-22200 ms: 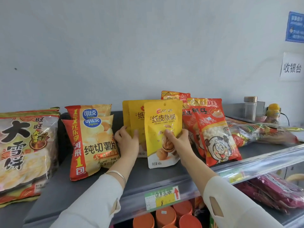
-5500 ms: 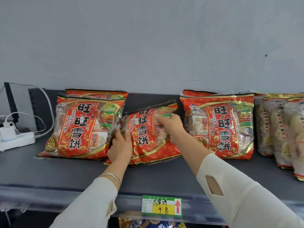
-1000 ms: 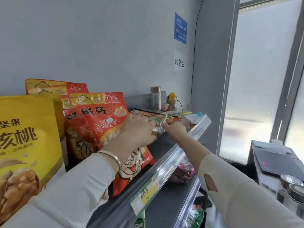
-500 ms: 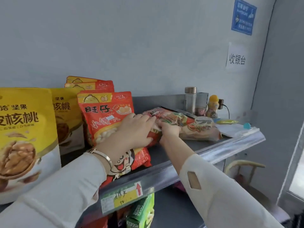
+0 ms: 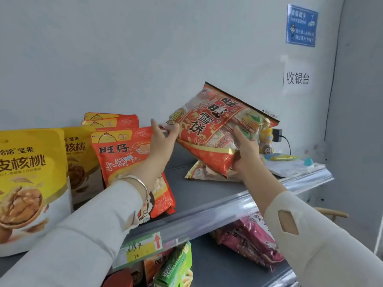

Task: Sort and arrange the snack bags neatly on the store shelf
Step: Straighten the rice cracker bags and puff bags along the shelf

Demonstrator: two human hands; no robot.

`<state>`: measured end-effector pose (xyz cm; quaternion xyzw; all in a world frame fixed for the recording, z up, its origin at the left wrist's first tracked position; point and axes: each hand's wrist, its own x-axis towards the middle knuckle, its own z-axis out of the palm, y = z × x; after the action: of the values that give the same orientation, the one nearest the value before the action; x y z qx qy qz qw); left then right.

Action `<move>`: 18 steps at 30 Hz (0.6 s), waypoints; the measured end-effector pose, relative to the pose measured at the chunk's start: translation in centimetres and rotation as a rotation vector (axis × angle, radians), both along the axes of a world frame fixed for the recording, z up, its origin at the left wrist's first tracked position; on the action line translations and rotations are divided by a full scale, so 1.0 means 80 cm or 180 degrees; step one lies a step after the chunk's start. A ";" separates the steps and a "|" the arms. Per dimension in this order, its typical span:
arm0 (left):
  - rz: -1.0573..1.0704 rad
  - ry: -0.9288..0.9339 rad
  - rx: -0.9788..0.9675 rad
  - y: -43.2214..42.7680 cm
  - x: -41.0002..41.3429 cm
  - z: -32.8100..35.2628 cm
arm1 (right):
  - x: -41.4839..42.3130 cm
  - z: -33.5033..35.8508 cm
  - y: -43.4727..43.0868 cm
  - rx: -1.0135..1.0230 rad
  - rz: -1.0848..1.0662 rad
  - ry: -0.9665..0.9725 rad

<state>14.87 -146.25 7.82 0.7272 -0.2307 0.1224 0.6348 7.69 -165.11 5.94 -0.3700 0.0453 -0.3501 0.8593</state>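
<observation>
A large red rice-cracker bag (image 5: 215, 125) hangs tilted above the grey shelf (image 5: 203, 195). My right hand (image 5: 245, 152) grips its lower right side, thumb on the front. My left hand (image 5: 161, 139) holds its left edge between thumb and fingers. Under it a second bag of the same kind (image 5: 199, 172) lies flat on the shelf, mostly hidden. Left of my hands stand red Wangzai bags (image 5: 124, 158) in a row, then yellow walnut bags (image 5: 27, 183).
At the shelf's right end sit a yellow bottle (image 5: 266, 141), a plugged-in charger (image 5: 276, 134) and flat papers (image 5: 290, 166). The lower shelf holds pink bags (image 5: 250, 239) and a green box (image 5: 176, 268). A yellow price tag (image 5: 143, 248) sits on the shelf rail.
Both hands have lifted the top rice-cracker bag off the shelf and tilted it upward; half a second ago it lay flat under my hands.
</observation>
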 end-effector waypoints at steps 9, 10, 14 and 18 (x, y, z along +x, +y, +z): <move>-0.0259 0.0394 -0.2048 0.033 -0.012 0.048 | 0.008 -0.016 0.025 -0.0341 0.1299 0.0227; -0.0201 0.0258 -0.2064 0.044 -0.016 0.052 | 0.008 -0.012 0.043 -0.0290 0.1294 0.0296; 0.0325 -0.0007 -0.2054 0.118 -0.026 0.053 | 0.012 0.009 0.121 -0.0163 0.1018 0.0257; 0.0727 -0.0010 -0.2300 0.224 -0.037 0.046 | 0.014 0.036 0.214 -0.0351 0.0836 0.0253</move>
<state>11.93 -128.32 11.52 0.4773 -0.0911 0.2669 0.8322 8.80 -147.98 8.80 -0.4330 0.0112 -0.2216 0.8737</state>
